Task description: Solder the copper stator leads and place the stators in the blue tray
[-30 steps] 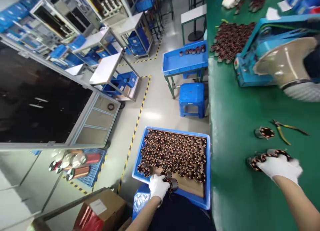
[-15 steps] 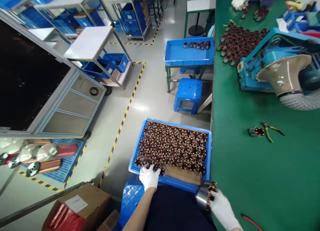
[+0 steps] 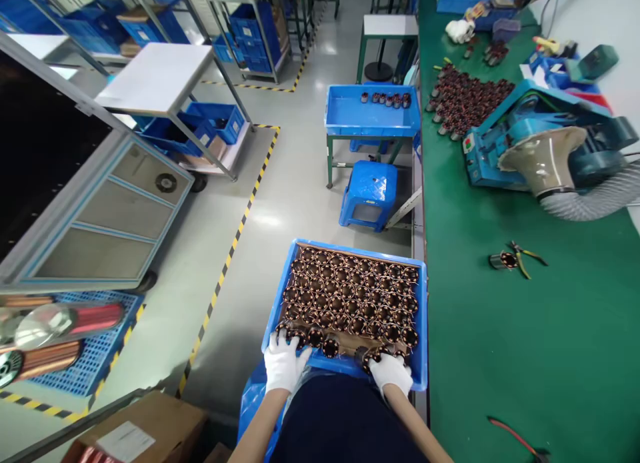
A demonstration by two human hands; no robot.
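Change vs half a sec back: right hand (image 3: 391, 373) has come off the green tabletop (image 3: 525, 356) side and across to the near right corner of the blue tray (image 3: 423, 316). It was carrying a wound stator in mid-air then; now that stator (image 3: 370, 360) sits at the tray's near edge under the gloved fingers (image 3: 385, 364), which curl over it, looks like a hold, not fully certain. Left hand (image 3: 283, 364) has barely shifted: rests at the near left corner, fingers (image 3: 278, 339) spread a bit on the outermost coils (image 3: 295, 334) there; can't tell if it grips one or just steadies them.

My read: the near row is getting filled. Brown liner (image 3: 350, 344) shows as a bare strip in that row betw. the two hands, so the tray isn't full yet. Rest of it is packed w/ copper-wound stators (image 3: 350, 293), upright, touching each other.

Hard to see:
- right palm covers most of its stator, so seated or tilted is unclear
- dark lap/clothing hides the tray's near underside and whatever it rests on
- a red-handled tool (image 3: 515, 439) at near right of tabletop is cut by the frame edge
- single stator (image 3: 501, 260) and pliers (image 3: 525, 256) mid-tabletop are small, detail lost
- far pile of stators (image 3: 467, 99) beside the blue machine (image 3: 540, 143): count unreadable
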